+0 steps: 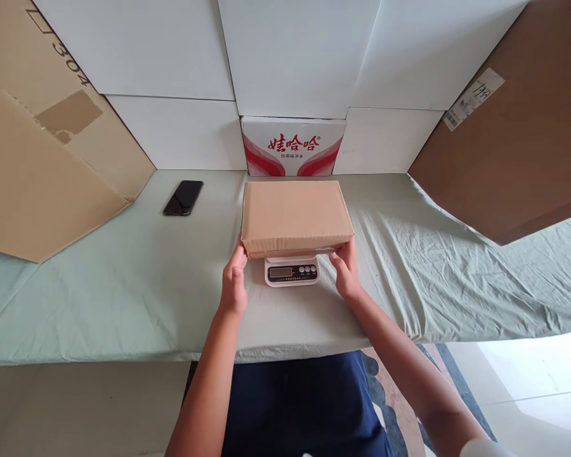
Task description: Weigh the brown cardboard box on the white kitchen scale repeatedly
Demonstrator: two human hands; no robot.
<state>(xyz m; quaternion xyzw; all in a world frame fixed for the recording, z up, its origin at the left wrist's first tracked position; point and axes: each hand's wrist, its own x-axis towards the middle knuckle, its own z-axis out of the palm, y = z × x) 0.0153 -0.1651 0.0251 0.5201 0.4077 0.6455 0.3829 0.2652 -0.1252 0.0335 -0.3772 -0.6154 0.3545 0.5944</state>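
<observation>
Far left of the digital scale [292,273]: a large cardboard panel [66,184], printed "304", stands on the cloth-covered bench [118,298]. Left of and beyond the scale: a black phone [183,198], lying flat. Just left of the scale: the left hand [233,285], fingers closed on the lower left end of the brown box [295,209]. The box is directly over the scale, hiding most of its platform; cannot tell whether the two touch. Display and buttons show below the box's front edge. Behind the scale: a red-and-white carton [295,143]. Just right of the scale: the right hand [346,266], fingers holding the box's lower right end. Far right of the scale: a brown panel [518,139] bearing a white label [474,99].
</observation>
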